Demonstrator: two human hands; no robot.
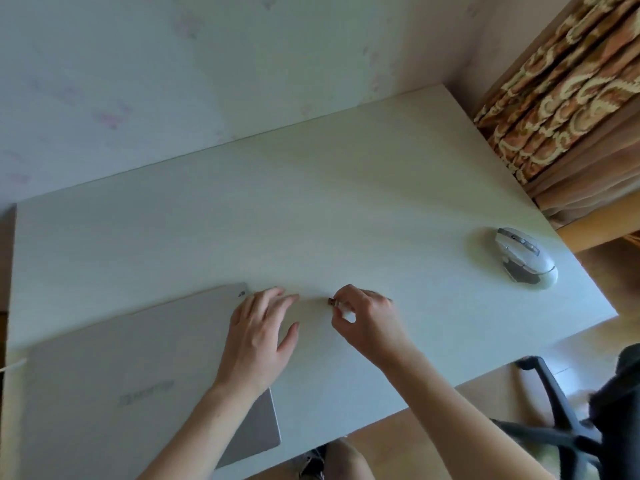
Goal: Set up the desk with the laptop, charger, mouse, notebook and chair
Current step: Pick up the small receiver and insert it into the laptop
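A pale desk [311,202] meets a faintly patterned wall beside curtains [561,98]; on it, left of the mouse [524,255], lies the shut laptop [138,375], lettering blurred, under the flat, spread left hand [261,332], while the right hand [367,317] pinches a plug [333,301], chair [561,420] below.

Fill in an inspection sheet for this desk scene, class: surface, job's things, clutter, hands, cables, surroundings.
Surface: white desk, mostly bare.
Job's things: closed laptop at near left; mouse at far right; chair partly seen at lower right; notebook and charger brick not seen.
Clutter: nothing seen.
Hands: left hand rests flat on the laptop's right edge; right hand pinches a small plug, tip pointing towards the laptop.
Cables: a white cable at the left edge.
Surroundings: pale wall behind, patterned curtain at right.
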